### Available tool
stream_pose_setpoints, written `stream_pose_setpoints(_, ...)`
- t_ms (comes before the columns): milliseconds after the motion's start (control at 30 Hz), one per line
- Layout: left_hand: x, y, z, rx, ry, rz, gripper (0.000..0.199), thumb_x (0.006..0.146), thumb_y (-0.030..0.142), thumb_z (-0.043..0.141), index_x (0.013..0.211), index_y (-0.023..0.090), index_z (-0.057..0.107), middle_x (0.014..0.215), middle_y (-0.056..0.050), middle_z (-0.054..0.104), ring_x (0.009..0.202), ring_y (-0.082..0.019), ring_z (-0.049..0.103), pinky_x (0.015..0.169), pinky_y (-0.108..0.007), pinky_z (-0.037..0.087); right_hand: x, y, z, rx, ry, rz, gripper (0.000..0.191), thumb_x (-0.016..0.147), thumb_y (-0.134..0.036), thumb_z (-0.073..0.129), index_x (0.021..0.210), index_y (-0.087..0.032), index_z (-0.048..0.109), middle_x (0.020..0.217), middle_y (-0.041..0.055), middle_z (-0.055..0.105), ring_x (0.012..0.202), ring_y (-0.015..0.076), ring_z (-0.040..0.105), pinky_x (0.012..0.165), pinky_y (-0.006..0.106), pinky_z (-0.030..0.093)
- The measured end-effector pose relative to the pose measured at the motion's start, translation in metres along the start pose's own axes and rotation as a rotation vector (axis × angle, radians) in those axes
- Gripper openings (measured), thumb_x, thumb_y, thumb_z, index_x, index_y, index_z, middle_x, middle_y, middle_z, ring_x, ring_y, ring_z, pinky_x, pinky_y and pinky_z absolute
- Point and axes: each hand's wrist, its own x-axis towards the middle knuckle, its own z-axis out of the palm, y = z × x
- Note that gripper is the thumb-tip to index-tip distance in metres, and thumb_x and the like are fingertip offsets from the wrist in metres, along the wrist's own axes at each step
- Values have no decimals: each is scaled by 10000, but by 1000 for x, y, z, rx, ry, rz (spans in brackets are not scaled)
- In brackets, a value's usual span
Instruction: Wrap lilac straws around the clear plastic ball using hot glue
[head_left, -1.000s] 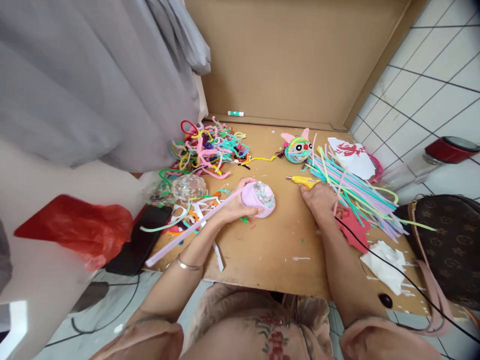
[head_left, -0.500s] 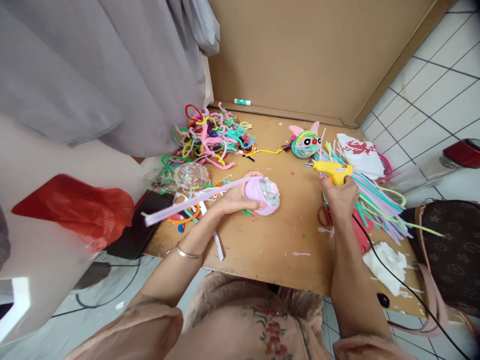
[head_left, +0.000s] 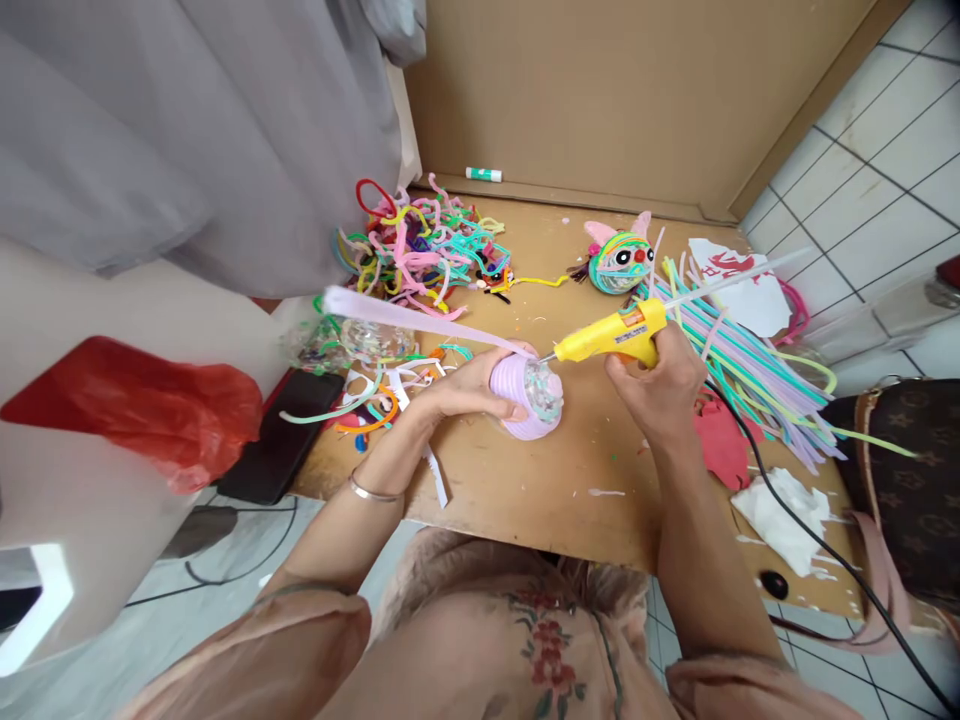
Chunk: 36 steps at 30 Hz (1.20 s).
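Observation:
My left hand [head_left: 484,388] is wrapped round a clear plastic bottle piece [head_left: 541,390] whose side is coiled with lilac pipe cleaner [head_left: 510,385]. A loose length of that pipe cleaner sticks out to the upper left over the wrist. My right hand [head_left: 664,380] grips a yellow hot glue gun [head_left: 611,335], with a clear glue stick [head_left: 739,275] jutting from its back. The gun's nozzle is at the bottle's upper edge, by the last lilac coil; whether it touches I cannot tell.
A tangle of coloured pipe cleaners [head_left: 420,250] lies at the back left. Behind the gun sits a wrapped ball with eyes and pink ears [head_left: 621,258]. Straight pipe cleaners [head_left: 772,370], a crumpled tissue [head_left: 784,515] and a brown handbag [head_left: 904,490] are on the right. The gun's black cord [head_left: 765,490] trails rightward.
My right hand has brought the glue gun leftward to the bottle piece. The loose pipe cleaner end has swung upward, while my left hand keeps its hold. The view has shifted slightly.

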Motion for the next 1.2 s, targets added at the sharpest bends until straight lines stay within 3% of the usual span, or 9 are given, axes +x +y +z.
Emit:
stream_pose_setpoints(233, -2, 4, 0, -8, -16, -20, 717, 518, 314, 813, 1174, 193, 550, 1082, -66, 610, 994, -255, 596, 812, -345, 523, 0, -5, -2, 29, -43, -21, 164, 708, -316, 545, 733, -243, 400, 709, 16, 500, 659, 185, 499, 601, 318, 370)
stream_pose_setpoints(600, -1, 2, 0, 1, -16, -21, 767, 484, 337, 840, 1174, 184, 541, 1286, -95, 518, 1156, -288, 514, 980, -370, 433, -3, -4, 2, 94, 36, -133, 116, 706, -256, 546, 768, -224, 453, 724, 10, 524, 653, 176, 494, 585, 298, 354)
stream_pose_setpoints(967, -1, 3, 2, 4, -18, -52, 808, 476, 333, 847, 1203, 186, 526, 1259, -88, 537, 1093, -267, 542, 899, -332, 471, -4, -4, 2, 115, 0, -177, 202, 762, -245, 532, 956, -199, 566, 797, 31, 582, 728, 199, 555, 632, 303, 408)
stream_pose_setpoints(1200, -4, 7, 2, 57, 7, -64, 813, 476, 361, 839, 1217, 199, 547, 1177, -67, 580, 1027, -254, 560, 866, -339, 486, -3, -6, 1, 92, 4, -155, 198, 738, -222, 543, 930, -197, 584, 794, 39, 594, 720, 204, 557, 624, 306, 405)
